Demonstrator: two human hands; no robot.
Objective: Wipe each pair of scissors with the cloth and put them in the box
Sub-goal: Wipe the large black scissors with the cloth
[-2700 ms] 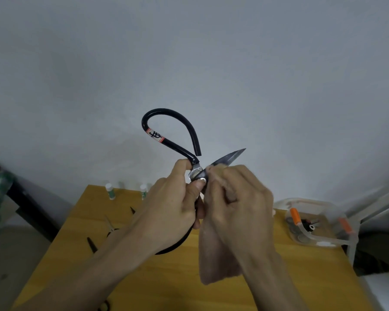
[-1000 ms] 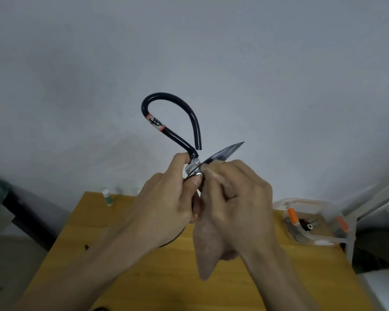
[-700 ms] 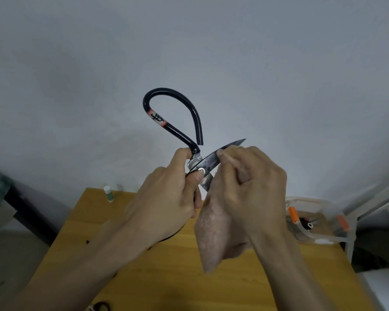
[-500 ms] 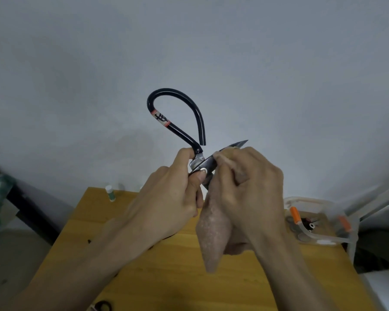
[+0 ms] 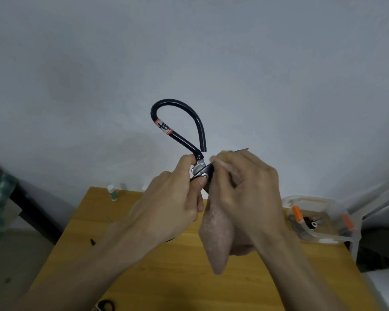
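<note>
left grip (image 5: 173,205) pinches the scissors (image 5: 184,140) at the pivot above the tabletop (image 5: 171,277), blade pointing right into the right grip (image 5: 245,189), which squeezes the cloth (image 5: 218,239) around it, box (image 5: 319,218) further right.

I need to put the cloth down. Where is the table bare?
Bare wood shows on the wooden table between the two forearms, and along its near right edge. The right end is crowded by the clear plastic box; small scissors lie at the near left edge.
</note>
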